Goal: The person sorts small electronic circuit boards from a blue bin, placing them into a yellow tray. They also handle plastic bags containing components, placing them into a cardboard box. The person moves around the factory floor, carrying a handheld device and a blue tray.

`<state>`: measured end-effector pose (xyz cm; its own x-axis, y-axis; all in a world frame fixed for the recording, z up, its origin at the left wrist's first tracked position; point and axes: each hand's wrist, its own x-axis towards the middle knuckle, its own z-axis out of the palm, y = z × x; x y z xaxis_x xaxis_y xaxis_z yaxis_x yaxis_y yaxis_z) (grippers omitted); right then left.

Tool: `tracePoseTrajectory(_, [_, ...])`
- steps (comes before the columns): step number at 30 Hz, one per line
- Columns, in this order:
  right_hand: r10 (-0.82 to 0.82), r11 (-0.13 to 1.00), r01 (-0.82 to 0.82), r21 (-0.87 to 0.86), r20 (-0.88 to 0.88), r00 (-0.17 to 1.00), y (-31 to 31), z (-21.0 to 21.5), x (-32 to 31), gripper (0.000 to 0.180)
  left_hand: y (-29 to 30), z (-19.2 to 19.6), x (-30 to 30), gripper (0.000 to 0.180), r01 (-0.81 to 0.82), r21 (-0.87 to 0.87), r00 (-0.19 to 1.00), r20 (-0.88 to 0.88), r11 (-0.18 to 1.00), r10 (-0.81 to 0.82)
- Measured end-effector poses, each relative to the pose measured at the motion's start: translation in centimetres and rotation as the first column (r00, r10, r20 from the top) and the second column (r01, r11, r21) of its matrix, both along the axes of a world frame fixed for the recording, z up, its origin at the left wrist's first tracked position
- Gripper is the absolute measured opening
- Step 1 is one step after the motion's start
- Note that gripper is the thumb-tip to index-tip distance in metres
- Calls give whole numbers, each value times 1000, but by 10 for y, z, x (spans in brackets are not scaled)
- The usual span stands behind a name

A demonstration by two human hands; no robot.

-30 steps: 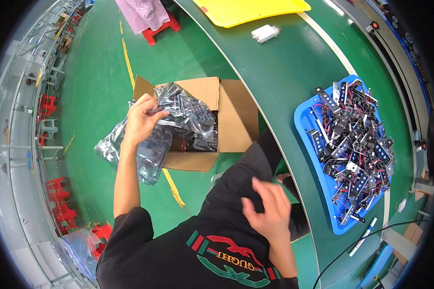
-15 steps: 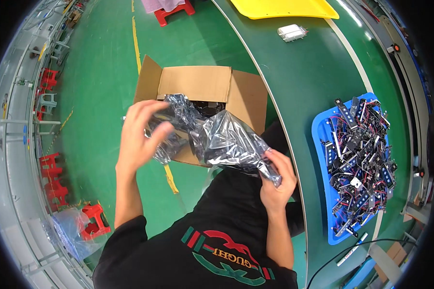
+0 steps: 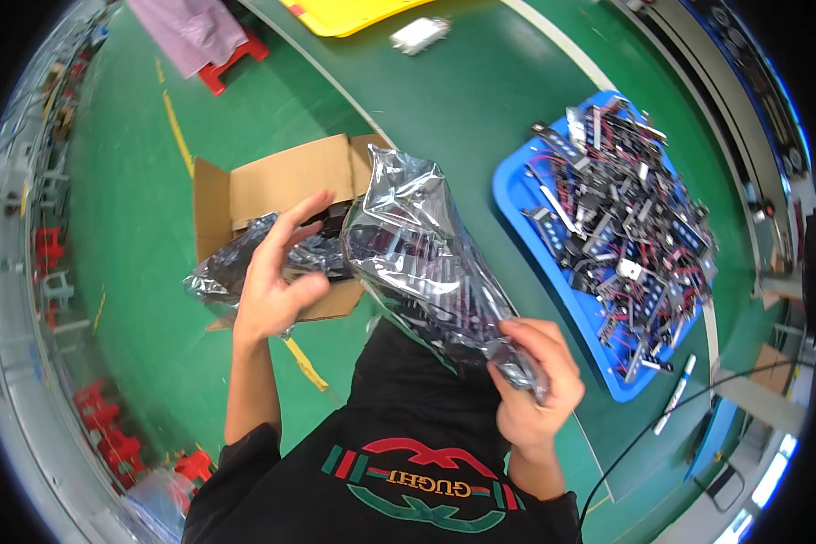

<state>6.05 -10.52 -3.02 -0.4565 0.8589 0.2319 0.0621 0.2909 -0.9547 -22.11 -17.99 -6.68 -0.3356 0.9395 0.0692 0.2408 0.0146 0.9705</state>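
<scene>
A shiny, see-through grey plastic bag point(image 3: 417, 245) with dark parts inside stretches from the box toward me. My right hand point(image 3: 542, 385) is closed around its gathered near end. My left hand point(image 3: 276, 290) has its thumb and fingers apart, in front of another crumpled shiny bag point(image 3: 227, 272) at the opening of the cardboard box point(image 3: 290, 181). Whether the left fingers touch that bag, I cannot tell. The box stands with its flaps up, and more dark shiny packing shows inside it.
On the green table point(image 3: 462, 100) at my right, a blue tray point(image 3: 562, 317) is heaped with small black parts and red wires. Beyond lie a white part point(image 3: 421, 35) and a yellow tray point(image 3: 354, 14). A marker point(image 3: 675, 396) and a black cable point(image 3: 644, 444) lie nearer.
The gripped bag has come up and right, clear of more of the box, and its parts show better. My view has turned toward the table. The left hand stays spread.
</scene>
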Motion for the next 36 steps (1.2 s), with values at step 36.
tracePoseTrajectory(36, [-431, 843, 374, -386, -69, 900, -90, 3, 217, 28, 19, -5, 180, 61, 658, -333, 745, 424, 676, -516])
